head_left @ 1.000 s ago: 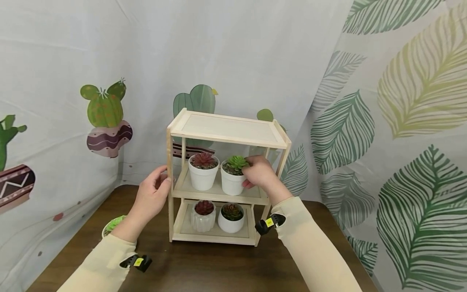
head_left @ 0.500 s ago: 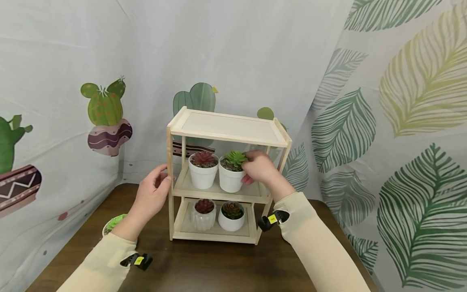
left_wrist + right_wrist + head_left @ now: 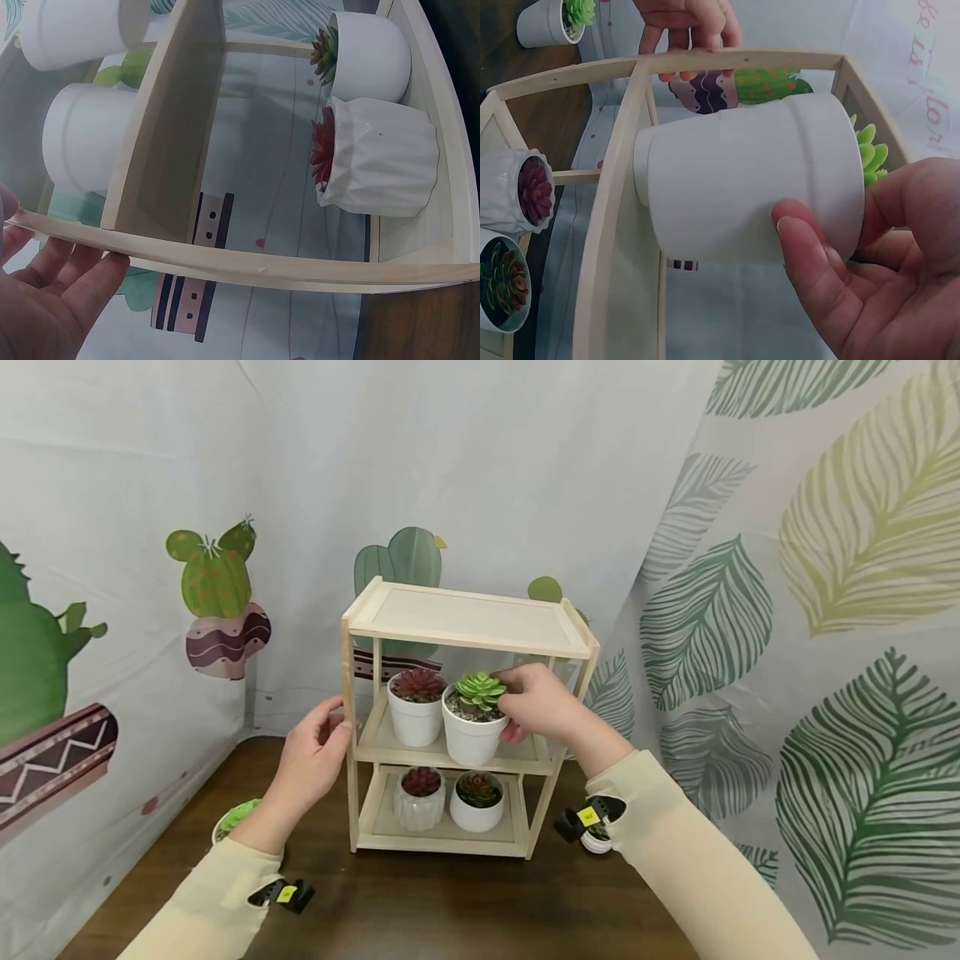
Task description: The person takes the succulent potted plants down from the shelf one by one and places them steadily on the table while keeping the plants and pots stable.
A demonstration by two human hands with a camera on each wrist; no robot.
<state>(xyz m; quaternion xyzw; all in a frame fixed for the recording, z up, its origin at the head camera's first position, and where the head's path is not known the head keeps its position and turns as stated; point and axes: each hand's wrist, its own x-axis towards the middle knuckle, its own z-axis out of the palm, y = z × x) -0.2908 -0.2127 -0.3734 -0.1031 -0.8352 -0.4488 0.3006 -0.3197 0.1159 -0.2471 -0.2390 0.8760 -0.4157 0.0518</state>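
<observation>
My right hand (image 3: 542, 700) pinches the rim of a white pot with a green succulent (image 3: 474, 739), thumb and fingers on its right side. The pot is tilted towards me and overlaps the front edge of the middle shelf in the head view. Beside it on that shelf stands a white pot with a red succulent (image 3: 416, 720). The pale wooden shelf rack (image 3: 465, 766) has its left upright held in the fingers of my left hand (image 3: 315, 760). In the right wrist view the left fingertips reach round that upright.
On the bottom shelf stand a ribbed white pot with a dark red succulent (image 3: 420, 810) and a round white pot (image 3: 477, 814). A potted green plant (image 3: 236, 818) is partly behind my left forearm. Another small pot (image 3: 597, 842) shows by my right wrist on the brown table (image 3: 420, 910).
The green succulent's pot has shifted left and then forward towards me, now tilted in my right hand. My left hand keeps its place. The small pot by my right wrist has come into view.
</observation>
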